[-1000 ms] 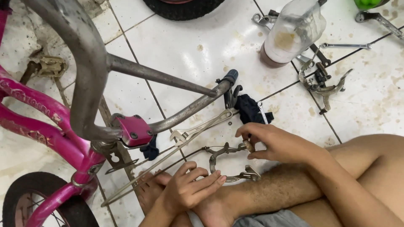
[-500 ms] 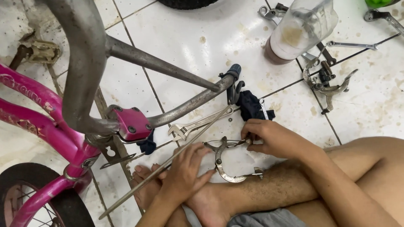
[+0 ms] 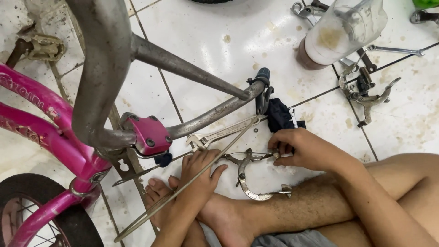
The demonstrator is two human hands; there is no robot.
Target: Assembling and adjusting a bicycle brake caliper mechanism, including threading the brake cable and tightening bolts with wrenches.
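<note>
— What sits at the centre here?

— A bare metal brake caliper point(image 3: 249, 176), lying flat on the white tiled floor point(image 3: 219, 59) just in front of the person's crossed legs, its curved arms open toward the shin. It lies between the two hands, so both can work on it.

— And the hands?

— The right hand point(image 3: 304, 148) pinches the caliper's upper end, thumb and fingers pressed together on it. The left hand point(image 3: 199, 171) lies just left of it, fingers loosely spread over a thin cable point(image 3: 183, 190) that runs slantwise across the floor; whether it presses the cable I cannot tell.

— What surrounds them?

— An adjustable wrench point(image 3: 219, 134) lies just above, by the grey handlebar point(image 3: 201, 121) of a pink bicycle point(image 3: 41, 110). A dark rag point(image 3: 278, 116) lies beside the bar's end. Well apart, a second caliper point(image 3: 366, 91) and a clear jar point(image 3: 340, 32).

— Any change from half a second ago?

— The left hand has slid off the caliper toward the cable; the right grip holds.
</note>
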